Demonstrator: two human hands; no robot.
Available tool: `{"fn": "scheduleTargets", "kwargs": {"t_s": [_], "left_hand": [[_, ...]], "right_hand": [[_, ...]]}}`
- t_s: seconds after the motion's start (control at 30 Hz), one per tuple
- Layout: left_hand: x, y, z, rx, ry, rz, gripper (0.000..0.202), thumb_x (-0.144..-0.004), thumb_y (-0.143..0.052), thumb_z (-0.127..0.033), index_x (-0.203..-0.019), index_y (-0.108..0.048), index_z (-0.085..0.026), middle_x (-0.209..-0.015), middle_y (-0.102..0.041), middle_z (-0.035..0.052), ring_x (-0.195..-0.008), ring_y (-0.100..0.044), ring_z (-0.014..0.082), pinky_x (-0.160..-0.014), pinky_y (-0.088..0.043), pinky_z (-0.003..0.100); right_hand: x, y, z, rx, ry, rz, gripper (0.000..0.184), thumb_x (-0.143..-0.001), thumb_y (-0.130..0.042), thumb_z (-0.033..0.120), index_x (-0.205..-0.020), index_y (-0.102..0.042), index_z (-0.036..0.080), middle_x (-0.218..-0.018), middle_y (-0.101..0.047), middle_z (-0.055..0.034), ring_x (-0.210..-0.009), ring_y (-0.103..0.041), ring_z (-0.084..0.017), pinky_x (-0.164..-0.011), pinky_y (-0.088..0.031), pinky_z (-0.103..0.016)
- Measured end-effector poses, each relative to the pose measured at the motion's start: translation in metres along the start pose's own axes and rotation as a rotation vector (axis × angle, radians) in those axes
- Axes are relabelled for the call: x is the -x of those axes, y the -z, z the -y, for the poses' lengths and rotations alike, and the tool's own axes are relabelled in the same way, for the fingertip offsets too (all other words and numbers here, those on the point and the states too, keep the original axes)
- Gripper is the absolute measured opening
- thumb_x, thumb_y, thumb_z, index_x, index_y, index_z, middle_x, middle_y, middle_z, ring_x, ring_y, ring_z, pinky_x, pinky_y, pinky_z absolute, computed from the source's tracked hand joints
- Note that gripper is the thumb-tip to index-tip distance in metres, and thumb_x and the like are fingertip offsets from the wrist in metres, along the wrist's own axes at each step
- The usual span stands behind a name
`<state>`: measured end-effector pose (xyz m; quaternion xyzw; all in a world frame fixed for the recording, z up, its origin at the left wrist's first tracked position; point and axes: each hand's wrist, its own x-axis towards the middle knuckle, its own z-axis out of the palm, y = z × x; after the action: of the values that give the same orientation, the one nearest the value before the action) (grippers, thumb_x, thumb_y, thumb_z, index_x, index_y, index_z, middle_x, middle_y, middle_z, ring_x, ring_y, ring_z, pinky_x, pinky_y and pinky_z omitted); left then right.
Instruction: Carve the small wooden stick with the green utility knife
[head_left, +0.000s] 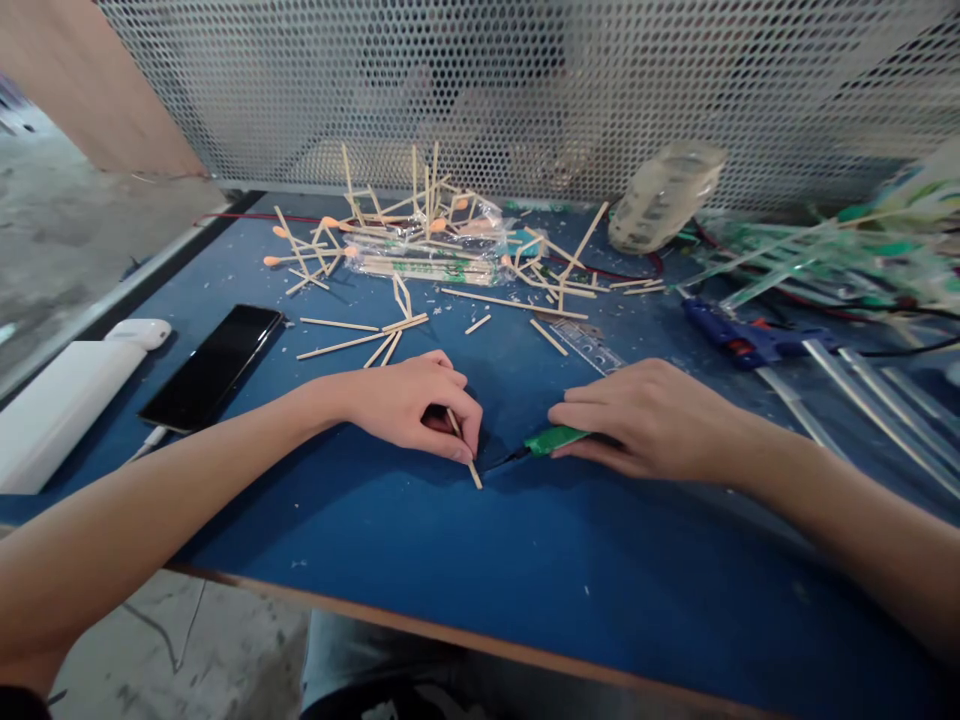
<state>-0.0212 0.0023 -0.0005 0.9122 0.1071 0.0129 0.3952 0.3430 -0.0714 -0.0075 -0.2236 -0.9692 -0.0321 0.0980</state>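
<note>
My left hand (409, 400) is curled over a thin wooden stick (474, 474), pinning it against the blue table top (525, 560). The stick's lower end pokes out below my fingertips. My right hand (652, 415) is closed round a green-handled cutter (553, 440), held low and flat. Its dark blade tip points left and ends right beside the stick.
Several loose sticks and plastic-wrapped stick packs (427, 245) lie at the back. A clear ruler (589, 342), a blue glue gun (742, 340) and clear glue rods (877, 400) are on the right. A black phone (214, 365) and a white case (64, 400) lie left. Perforated mesh (525, 90) stands behind.
</note>
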Motion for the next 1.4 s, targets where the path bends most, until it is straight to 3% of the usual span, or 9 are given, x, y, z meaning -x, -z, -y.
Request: {"fn": "scheduleTargets", "kwargs": {"t_s": [0.1,0.33,0.53,0.67,0.87,1.1,1.27,1.4], "left_hand": [[0.000,0.000,0.000,-0.003,0.006,0.008,0.030,-0.121,-0.087,-0.056,-0.107,-0.096,-0.032,-0.088,-0.089,-0.0025,-0.082,-0.066,0.0165,-0.116,-0.040,0.042],[-0.001,0.001,0.000,0.036,0.000,0.003,0.057,-0.121,-0.082,-0.086,-0.110,-0.099,-0.032,-0.082,-0.086,-0.0013,-0.079,-0.065,0.0165,-0.112,-0.041,0.042],[-0.005,-0.001,0.001,0.042,-0.011,0.003,0.064,-0.122,-0.077,-0.090,-0.106,-0.099,-0.033,-0.074,-0.080,-0.0017,-0.079,-0.065,0.0172,-0.107,-0.041,0.042],[-0.006,-0.001,0.001,0.034,0.003,0.019,0.061,-0.124,-0.076,-0.086,-0.106,-0.099,-0.033,-0.077,-0.081,-0.0009,-0.081,-0.066,0.0179,-0.108,-0.042,0.042],[-0.005,-0.001,0.001,0.039,-0.003,0.024,0.053,-0.125,-0.078,-0.079,-0.107,-0.099,-0.033,-0.078,-0.082,-0.0010,-0.081,-0.067,0.0170,-0.108,-0.040,0.041],[-0.006,-0.002,0.001,0.038,-0.019,0.009,0.046,-0.125,-0.081,-0.072,-0.107,-0.099,-0.033,-0.077,-0.082,-0.0018,-0.080,-0.067,0.0170,-0.109,-0.040,0.042],[-0.007,-0.002,0.001,0.035,-0.030,0.009,0.043,-0.126,-0.081,-0.068,-0.107,-0.098,-0.033,-0.077,-0.082,-0.0025,-0.079,-0.068,0.0166,-0.110,-0.039,0.042],[-0.006,-0.002,0.001,0.039,-0.016,0.020,0.045,-0.125,-0.081,-0.070,-0.106,-0.098,-0.033,-0.078,-0.083,-0.0013,-0.081,-0.068,0.0176,-0.110,-0.041,0.042]], "right_hand": [[0.000,0.002,0.001,-0.014,-0.016,0.015,0.059,-0.142,-0.035,0.056,-0.110,-0.074,0.026,-0.083,-0.076,0.0004,-0.067,-0.063,-0.019,-0.065,-0.032,-0.037],[0.001,0.000,0.001,-0.020,-0.022,0.015,0.054,-0.141,-0.041,0.054,-0.108,-0.075,0.027,-0.082,-0.077,-0.0005,-0.066,-0.063,-0.020,-0.064,-0.030,-0.039],[-0.003,0.003,0.016,0.078,-0.024,0.030,0.053,-0.141,-0.039,0.046,-0.108,-0.075,0.026,-0.080,-0.075,-0.0016,-0.065,-0.064,-0.021,-0.065,-0.034,-0.041],[-0.005,0.006,0.029,0.091,-0.079,0.085,0.044,-0.139,-0.048,0.043,-0.111,-0.078,0.027,-0.076,-0.072,0.0007,-0.061,-0.061,-0.020,-0.065,-0.031,-0.041],[-0.005,0.010,0.027,0.120,-0.025,0.039,0.060,-0.142,-0.033,0.047,-0.106,-0.076,0.027,-0.075,-0.071,0.0027,-0.058,-0.058,-0.018,-0.063,-0.027,-0.040],[-0.006,0.014,0.032,0.136,-0.009,0.022,0.051,-0.141,-0.041,0.041,-0.104,-0.074,0.027,-0.074,-0.070,0.0033,-0.057,-0.058,-0.018,-0.064,-0.029,-0.039],[-0.005,0.020,0.041,0.109,-0.103,0.125,0.041,-0.136,-0.045,0.033,-0.111,-0.078,0.029,-0.074,-0.069,0.0029,-0.058,-0.058,-0.019,-0.066,-0.031,-0.040],[-0.004,0.020,0.044,0.098,-0.088,0.074,0.037,-0.134,-0.049,0.029,-0.110,-0.077,0.028,-0.076,-0.071,0.0032,-0.057,-0.056,-0.019,-0.066,-0.030,-0.039]]}}
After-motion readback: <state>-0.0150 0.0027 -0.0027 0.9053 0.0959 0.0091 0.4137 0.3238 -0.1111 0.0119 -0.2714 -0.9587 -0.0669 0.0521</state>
